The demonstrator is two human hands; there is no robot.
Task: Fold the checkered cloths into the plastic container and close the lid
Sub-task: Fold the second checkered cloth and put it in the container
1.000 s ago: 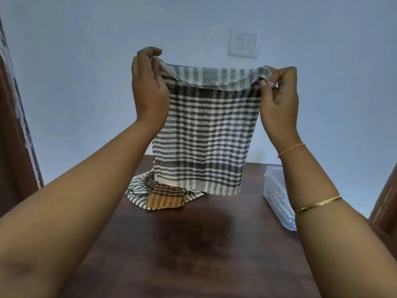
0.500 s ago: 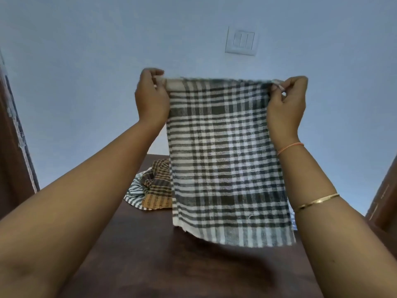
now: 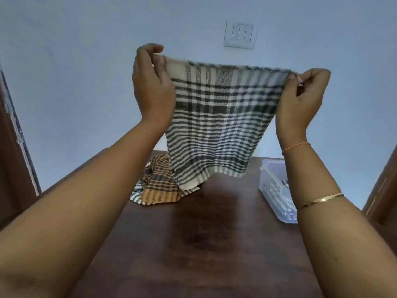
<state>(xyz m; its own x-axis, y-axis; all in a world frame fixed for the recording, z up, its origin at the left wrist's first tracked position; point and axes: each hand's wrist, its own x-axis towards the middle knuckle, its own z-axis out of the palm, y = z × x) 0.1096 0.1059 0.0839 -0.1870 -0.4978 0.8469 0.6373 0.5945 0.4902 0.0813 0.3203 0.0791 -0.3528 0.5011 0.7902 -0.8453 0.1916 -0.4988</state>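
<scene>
Looks maybe midway at best. Holding a black-and-white checkered cloth [image 3: 221, 125] up in the air, stretched out by its top edge. Left hand [image 3: 153, 91] pinching one top corner, right hand [image 3: 300, 100] pinching the other between thumb and fingertips, both closed on the fabric. Hanging loose, bottom hem down near the wooden table [image 3: 204, 244], lower left corner right by the pile. Can't tell whether doubled over or a single layer, but definitely not down to a packable size yet. Also got an orange-brown checkered cloth [image 3: 159, 183] lying crumpled at the far side of the table on top of a striped one [image 3: 137, 195], so probably two more to go after this. Plastic container [image 3: 272, 190] sitting open at the right edge of the table, partly hidden behind the right arm [image 3: 322, 211]. Seems to have something checkered inside already, but too blurry to call. Can't spot the lid anywhere. Left to do: fold this one, fold the pile, pack everything, find the lid, snap it shut.
</scene>
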